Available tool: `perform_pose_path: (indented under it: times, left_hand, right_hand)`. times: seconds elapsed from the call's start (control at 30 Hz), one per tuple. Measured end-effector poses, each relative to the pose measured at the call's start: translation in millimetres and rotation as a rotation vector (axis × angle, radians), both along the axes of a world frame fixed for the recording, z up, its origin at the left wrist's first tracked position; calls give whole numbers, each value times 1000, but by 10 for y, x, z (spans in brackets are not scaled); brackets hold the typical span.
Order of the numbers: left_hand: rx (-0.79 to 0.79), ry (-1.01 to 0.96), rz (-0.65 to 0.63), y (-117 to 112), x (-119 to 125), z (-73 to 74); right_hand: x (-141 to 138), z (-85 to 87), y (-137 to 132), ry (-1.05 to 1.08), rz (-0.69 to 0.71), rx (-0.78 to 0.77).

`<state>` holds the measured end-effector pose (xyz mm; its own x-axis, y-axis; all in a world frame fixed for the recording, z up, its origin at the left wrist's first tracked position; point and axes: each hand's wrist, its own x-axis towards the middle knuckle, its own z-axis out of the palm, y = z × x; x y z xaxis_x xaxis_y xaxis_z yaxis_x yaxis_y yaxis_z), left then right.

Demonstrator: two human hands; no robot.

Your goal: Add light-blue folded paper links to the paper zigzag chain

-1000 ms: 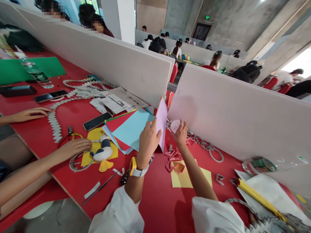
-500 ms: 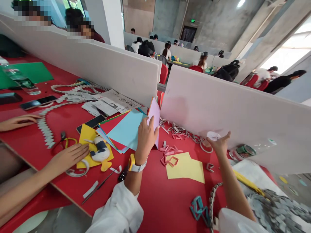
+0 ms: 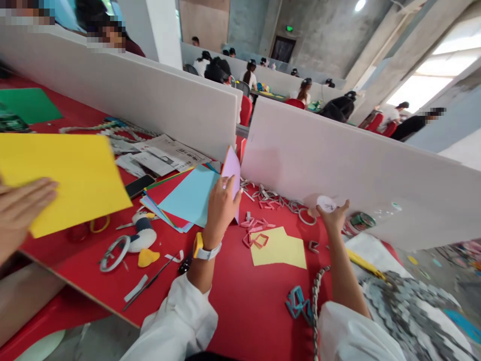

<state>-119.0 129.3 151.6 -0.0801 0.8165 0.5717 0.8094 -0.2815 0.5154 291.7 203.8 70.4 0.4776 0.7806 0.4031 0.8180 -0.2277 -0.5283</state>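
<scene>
My left hand (image 3: 221, 203), with a yellow and white watch at the wrist, is closed on an upright sheet of purple paper (image 3: 232, 169) by the partition. To its left lies a stack of coloured paper with a light blue sheet (image 3: 190, 193) on top. My right hand (image 3: 333, 216) reaches towards the right partition, thumb and fingers around a small round white disc (image 3: 326, 202); its exact kind is unclear. Pale yellow sheets (image 3: 280, 250) and folded pink paper strips (image 3: 259, 233) lie on the red table between my arms.
At left a co-worker's hand (image 3: 26, 210) holds a large yellow sheet (image 3: 71, 175). Nearby are a stuffed toy (image 3: 143, 235), a tape ring (image 3: 114, 254) and scissors blades (image 3: 150, 286). White partitions (image 3: 319, 160) edge the table. Grey folded-paper chains (image 3: 409, 311) lie at right.
The co-worker has lifted the yellow sheet from beneath the toy and moved it left. The view has shifted slightly; my hands keep nearly the same poses.
</scene>
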Motion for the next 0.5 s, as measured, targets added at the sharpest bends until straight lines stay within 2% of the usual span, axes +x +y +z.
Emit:
perform_pose_path:
  times: [0.13, 0.3, 0.5]
  left_hand:
    - [3, 4, 17, 23, -31, -14]
    - [-15, 12, 1, 69, 4, -61]
    - [-6, 33, -56, 56, 46, -56]
  right_hand:
    - [76, 26, -144, 29, 59, 60]
    - [111, 7, -166, 35, 166, 89]
    - [404, -32, -283, 5, 67, 80]
